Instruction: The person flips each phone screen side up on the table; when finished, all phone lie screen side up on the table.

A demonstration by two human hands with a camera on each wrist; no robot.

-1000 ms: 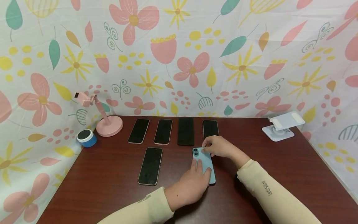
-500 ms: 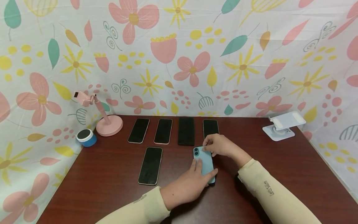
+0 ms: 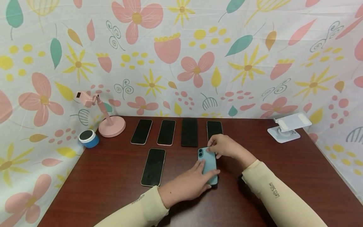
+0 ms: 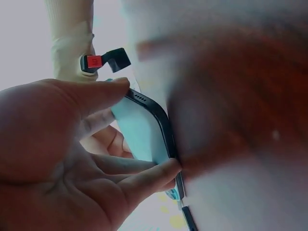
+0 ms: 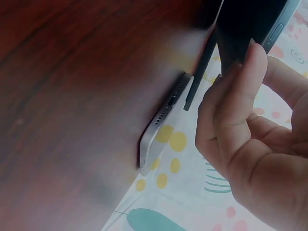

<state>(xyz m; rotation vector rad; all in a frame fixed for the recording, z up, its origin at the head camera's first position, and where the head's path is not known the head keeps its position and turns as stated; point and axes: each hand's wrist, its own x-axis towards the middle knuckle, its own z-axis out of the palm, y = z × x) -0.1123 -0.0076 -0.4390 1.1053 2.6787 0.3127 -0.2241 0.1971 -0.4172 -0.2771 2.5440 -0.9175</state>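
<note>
A light blue smartphone (image 3: 210,160), back up with two camera lenses at its top left, is held over the table between both hands. My left hand (image 3: 188,184) grips its lower part, thumb across the back to the far edge. In the left wrist view the thumb and fingertips lie at the dark rim of the blue phone (image 4: 140,126). My right hand (image 3: 227,147) pinches its upper right corner. The right wrist view shows its dark screen (image 5: 248,21) from below. Behind the right hand lies another phone (image 3: 214,127), partly covered by the fingers.
Three dark phones, screen up, lie in a back row: left one (image 3: 141,131), second (image 3: 166,132), black one (image 3: 189,132). Another phone (image 3: 153,167) lies nearer. A pink phone stand (image 3: 112,127) and blue-white round container (image 3: 89,139) stand left, a white stand (image 3: 289,126) right.
The left hand has shifted slightly left, and its thumb has moved across the blue phone's back to the right edge. The right hand keeps its pinch at the top corner.
</note>
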